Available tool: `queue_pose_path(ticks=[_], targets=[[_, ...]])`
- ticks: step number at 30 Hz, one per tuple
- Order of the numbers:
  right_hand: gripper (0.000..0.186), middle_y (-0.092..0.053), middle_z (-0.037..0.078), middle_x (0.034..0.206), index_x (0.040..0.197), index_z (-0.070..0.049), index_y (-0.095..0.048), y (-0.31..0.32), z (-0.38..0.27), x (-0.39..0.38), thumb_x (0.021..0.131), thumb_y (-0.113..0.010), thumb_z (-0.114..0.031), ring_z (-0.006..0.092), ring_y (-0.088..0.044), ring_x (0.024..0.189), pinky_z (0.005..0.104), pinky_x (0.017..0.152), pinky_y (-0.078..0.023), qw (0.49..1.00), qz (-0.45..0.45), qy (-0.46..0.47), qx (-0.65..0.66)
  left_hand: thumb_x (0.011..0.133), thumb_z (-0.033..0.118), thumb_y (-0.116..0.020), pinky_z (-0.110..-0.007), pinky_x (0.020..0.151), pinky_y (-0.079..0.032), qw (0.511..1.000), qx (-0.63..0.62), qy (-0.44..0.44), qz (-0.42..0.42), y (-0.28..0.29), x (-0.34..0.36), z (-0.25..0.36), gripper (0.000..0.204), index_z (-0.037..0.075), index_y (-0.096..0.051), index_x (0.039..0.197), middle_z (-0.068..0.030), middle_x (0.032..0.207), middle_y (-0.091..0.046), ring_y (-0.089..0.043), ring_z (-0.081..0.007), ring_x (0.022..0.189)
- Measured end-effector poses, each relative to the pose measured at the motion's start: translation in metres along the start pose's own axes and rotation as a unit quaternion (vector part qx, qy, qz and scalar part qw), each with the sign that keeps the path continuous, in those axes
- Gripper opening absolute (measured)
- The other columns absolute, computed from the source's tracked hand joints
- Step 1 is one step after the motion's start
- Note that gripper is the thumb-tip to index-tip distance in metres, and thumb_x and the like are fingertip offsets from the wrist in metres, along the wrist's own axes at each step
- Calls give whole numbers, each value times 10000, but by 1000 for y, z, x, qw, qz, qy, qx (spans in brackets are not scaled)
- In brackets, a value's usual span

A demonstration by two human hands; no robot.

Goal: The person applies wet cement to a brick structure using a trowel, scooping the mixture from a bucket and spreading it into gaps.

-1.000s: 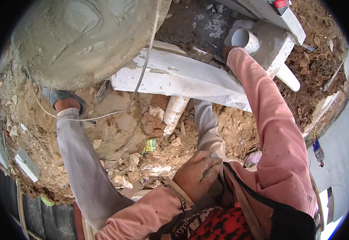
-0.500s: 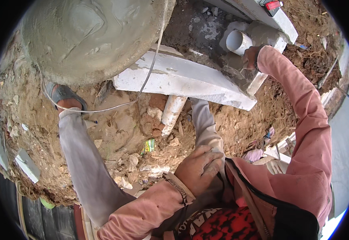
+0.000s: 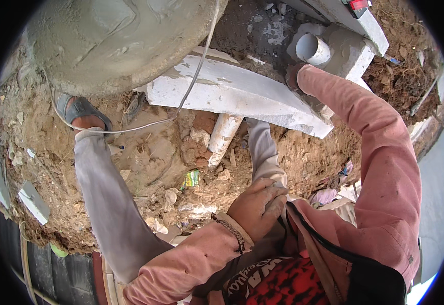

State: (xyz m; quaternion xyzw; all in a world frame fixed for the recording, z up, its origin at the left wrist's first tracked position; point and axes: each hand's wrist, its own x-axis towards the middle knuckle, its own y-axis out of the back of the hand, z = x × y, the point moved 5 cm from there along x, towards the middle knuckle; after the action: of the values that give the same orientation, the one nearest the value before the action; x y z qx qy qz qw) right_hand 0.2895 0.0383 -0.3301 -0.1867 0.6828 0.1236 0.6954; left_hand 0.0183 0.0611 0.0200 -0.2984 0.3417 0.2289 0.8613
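My right hand [image 3: 294, 77] reaches into a mortar-lined pit, just left of a short white pipe [image 3: 313, 49]. Its fingers look curled, but the sleeve covers part of the hand, and what it grips cannot be made out. Wet grey mortar [image 3: 342, 46] surrounds the upright pipe, whose mouth faces up. A long white block [image 3: 222, 89] forms the pit's near side, and another block [image 3: 329, 15] stands on its far right. My left hand [image 3: 257, 209] lies over my bent right knee, holding nothing, fingers laid across the trouser leg.
A large round pan [image 3: 115, 43] of wet mortar stands at upper left, with a thin cable [image 3: 194, 81] looping past it. A dirty white pipe [image 3: 225, 137] juts out below the long block. Loose soil, stones and litter surround my sandalled left foot [image 3: 82, 114].
My right hand has moved left, from the pipe's near right side to its left. My left hand stays on the knee. The view has shifted slightly.
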Motion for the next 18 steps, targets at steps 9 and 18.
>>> queue_pose_path(ticks=[9, 18], targets=[[361, -624, 87, 1170, 1142, -139, -644, 0, 27, -70, 804, -610, -262, 283, -588, 1083, 409, 899, -481, 999, 36, -6, -12, 922, 234, -491, -376, 862, -452, 999, -20, -29, 10, 7, -12, 20, 306, 5, -606, 1090, -169, 1041, -569, -561, -331, 987], [361, -620, 90, 1175, 1144, -139, -641, 34, 12, 44, 808, -603, -264, 286, -585, 1086, 410, 904, -478, 992, 50, -109, 34, 916, 241, -515, -365, 940, -436, 999, -33, -3, -11, 10, -7, 17, 323, 28, -615, 1136, -212, 1133, -564, -548, -345, 1078]])
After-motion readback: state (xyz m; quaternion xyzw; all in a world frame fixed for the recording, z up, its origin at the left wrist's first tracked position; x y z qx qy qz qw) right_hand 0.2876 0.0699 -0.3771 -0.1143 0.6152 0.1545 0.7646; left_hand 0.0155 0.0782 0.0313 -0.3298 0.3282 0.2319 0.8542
